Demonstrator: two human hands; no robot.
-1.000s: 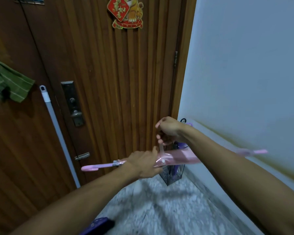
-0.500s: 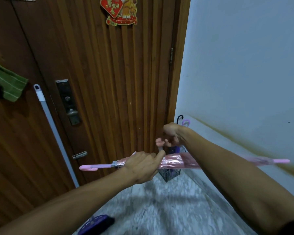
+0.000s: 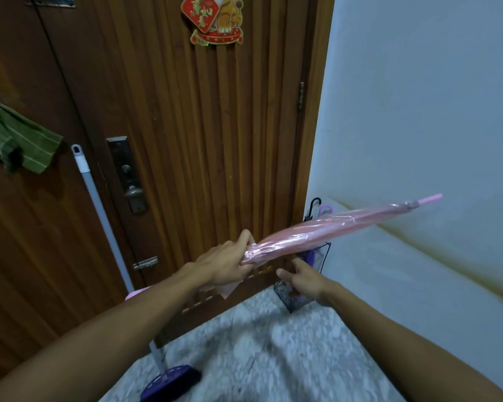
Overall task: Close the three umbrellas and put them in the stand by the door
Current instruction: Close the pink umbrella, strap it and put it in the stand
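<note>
Since the earlier frame my right hand (image 3: 304,281) has let go of the strap and dropped below the canopy, fingers loosely spread and holding nothing, while the pink umbrella (image 3: 325,230) has swung from level to tip-up toward the wall. My left hand (image 3: 225,265) grips the furled canopy at its handle end, fingers curled round it; the hooked handle shows just under my left forearm. The wire stand (image 3: 317,274) sits in the corner between door and wall, just beyond my right hand. To finish well, I judge I should turn the tip downward, steady the shaft with the free hand, and lower it into a gap in the stand. Count: one umbrella in hand; two handles, black and purple, already in the stand; one stand
</note>
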